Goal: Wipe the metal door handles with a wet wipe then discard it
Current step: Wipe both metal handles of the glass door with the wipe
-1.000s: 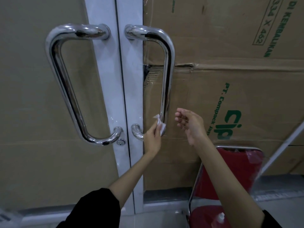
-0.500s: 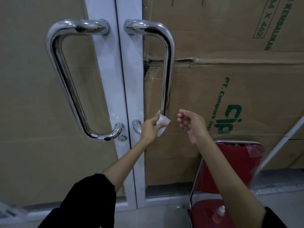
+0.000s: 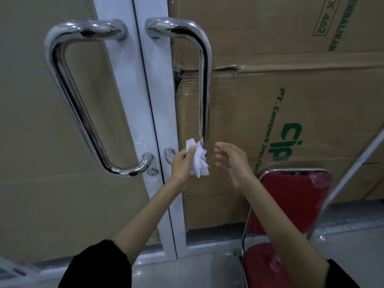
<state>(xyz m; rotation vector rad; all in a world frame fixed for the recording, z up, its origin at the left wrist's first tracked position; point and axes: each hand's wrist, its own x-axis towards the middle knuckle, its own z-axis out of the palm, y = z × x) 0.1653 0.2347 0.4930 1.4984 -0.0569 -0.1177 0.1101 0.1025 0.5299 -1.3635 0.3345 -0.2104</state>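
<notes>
The head view looks down on 2 curved chrome door handles mounted either side of the seam of a white-framed double door. The left chrome door handle runs from the upper frame down to its lower mount beside a small round keyhole lock. The right chrome door handle drops straight toward the hands.

The left hand pinches a crumpled white wet wipe between thumb and curled fingers, holding it against the lower end of the right handle, near the bottom of the door frame. The right hand hovers just beside the wipe with its fingers loosely bent and slightly apart, holding nothing and touching neither wipe nor handle.

Brown cardboard boxes with green print show behind the right pane. A red padded chair with a chrome frame stands at the lower right.

Progress reads as partway — the wipe sits at the bottom of the right handle, so that pass looks near its end. Whether the left handle is already clean cannot be told. Discarding is not yet done, and no bin is visible.
</notes>
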